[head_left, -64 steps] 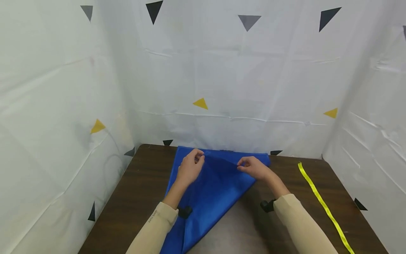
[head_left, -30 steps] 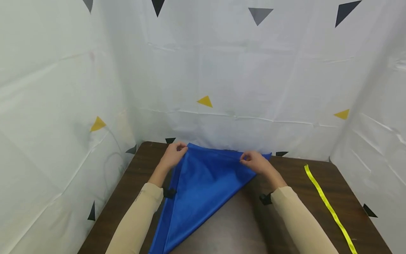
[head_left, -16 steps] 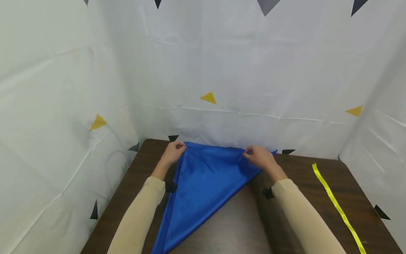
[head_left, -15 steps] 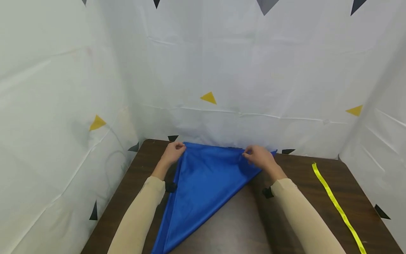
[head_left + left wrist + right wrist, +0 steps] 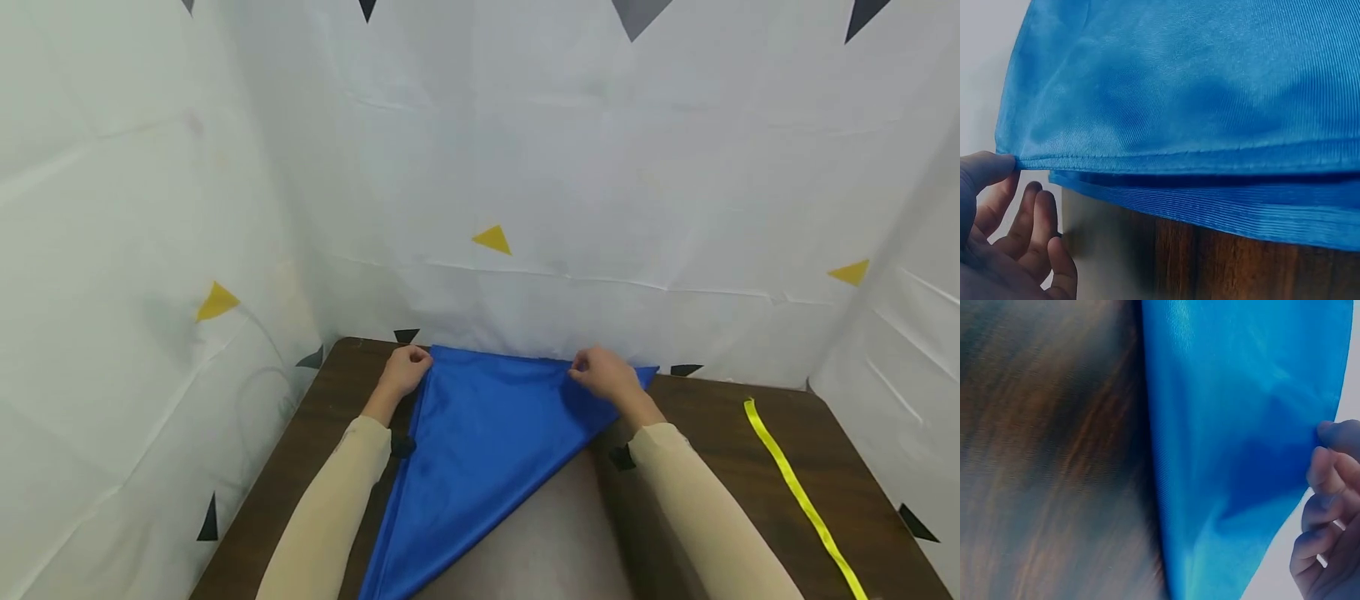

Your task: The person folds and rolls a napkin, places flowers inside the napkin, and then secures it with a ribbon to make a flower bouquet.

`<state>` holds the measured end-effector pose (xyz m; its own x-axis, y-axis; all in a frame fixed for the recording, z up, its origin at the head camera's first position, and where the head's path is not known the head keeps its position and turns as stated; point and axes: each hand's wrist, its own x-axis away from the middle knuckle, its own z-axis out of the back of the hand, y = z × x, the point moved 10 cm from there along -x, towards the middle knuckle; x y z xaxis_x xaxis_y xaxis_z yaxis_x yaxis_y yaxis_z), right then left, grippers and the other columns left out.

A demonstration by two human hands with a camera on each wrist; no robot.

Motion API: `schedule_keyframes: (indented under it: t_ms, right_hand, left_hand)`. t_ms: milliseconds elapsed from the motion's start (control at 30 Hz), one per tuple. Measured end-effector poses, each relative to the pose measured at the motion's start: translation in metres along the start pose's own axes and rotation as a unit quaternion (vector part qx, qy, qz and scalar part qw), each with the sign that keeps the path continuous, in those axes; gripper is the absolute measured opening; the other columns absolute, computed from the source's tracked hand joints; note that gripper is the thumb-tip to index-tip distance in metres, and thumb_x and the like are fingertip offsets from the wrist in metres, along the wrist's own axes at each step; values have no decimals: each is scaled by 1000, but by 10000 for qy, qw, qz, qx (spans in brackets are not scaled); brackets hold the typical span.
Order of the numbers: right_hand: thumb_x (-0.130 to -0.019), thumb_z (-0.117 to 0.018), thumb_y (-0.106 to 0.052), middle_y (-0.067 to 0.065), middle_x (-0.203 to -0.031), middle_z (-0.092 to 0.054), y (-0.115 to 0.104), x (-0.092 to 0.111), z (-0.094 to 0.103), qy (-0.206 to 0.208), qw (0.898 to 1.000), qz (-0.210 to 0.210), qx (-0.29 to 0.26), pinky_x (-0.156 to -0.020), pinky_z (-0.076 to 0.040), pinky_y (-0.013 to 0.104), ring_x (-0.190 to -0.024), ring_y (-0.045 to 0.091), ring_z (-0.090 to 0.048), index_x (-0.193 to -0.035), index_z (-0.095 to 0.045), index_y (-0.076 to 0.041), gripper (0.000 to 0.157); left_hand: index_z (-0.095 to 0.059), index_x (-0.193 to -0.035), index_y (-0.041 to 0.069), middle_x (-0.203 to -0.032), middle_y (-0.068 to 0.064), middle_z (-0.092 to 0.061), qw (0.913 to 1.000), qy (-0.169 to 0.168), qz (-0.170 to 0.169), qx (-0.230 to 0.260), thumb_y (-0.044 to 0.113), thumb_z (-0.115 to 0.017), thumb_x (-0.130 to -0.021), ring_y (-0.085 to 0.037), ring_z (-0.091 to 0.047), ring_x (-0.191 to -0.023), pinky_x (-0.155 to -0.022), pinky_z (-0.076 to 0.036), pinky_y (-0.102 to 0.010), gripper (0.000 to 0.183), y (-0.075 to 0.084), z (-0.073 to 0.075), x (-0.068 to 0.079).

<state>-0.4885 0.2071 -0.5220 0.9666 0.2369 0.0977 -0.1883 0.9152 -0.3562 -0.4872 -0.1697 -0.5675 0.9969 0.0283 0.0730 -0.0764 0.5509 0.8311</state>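
Observation:
A shiny blue cloth [image 5: 487,450], folded into a triangle, lies on the dark wood table with its straight edge along the back. At its far left corner my left hand [image 5: 405,371] pinches the hemmed top layer between thumb and finger. The left wrist view shows that corner of the cloth [image 5: 1179,125] raised a little over a second blue layer [image 5: 1241,219]. My right hand [image 5: 603,375] pinches the back edge farther right, short of the right corner. In the right wrist view its fingertips [image 5: 1325,431] are at the edge of the cloth [image 5: 1235,456].
A yellow ribbon [image 5: 802,496] lies lengthwise on the right side of the table [image 5: 720,467]. White sheeting [image 5: 562,167] with dark and yellow triangles hangs behind and at both sides, close to the table's back edge.
My left hand has carried the top layer's corner leftward to the cloth's far left corner, and the layer now lies flatter and smoother. My right hand has stayed near the back edge.

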Motion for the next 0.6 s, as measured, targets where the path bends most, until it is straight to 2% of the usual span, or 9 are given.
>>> schedule_keyframes:
  t_ms: [200,433,600]
  right_hand:
    - [-104,-68,-27,14,-122,-76,11,5,-9,-168,9995,-249,103,-96,-54,61,-111,33,-69,-115,-77,-11,21]
    - [-106,-64,-29,17,-129,-74,17,12,-9,-66,9979,-595,259,-94,-55,63,-113,36,-69,-123,-75,-10,28]
    - [-107,-62,-32,17,-130,-74,24,13,-7,87,9958,-870,284,-93,-54,63,-113,37,-70,-126,-74,-10,31]
  left_hand:
    - [-72,-119,1,-134,-21,-69,9998,101,158,-7,21,-58,-109,-35,-64,-114,-100,-53,-52,26,-6,-5,-1]
    - [-73,-117,2,-133,-21,-70,9987,254,330,-289,23,-58,-106,-36,-65,-114,-99,-53,-53,28,-8,-2,1]
    - [-75,-118,8,-129,-17,-72,9955,393,621,-604,29,-58,-105,-37,-66,-116,-110,-41,-61,30,-14,-1,5]
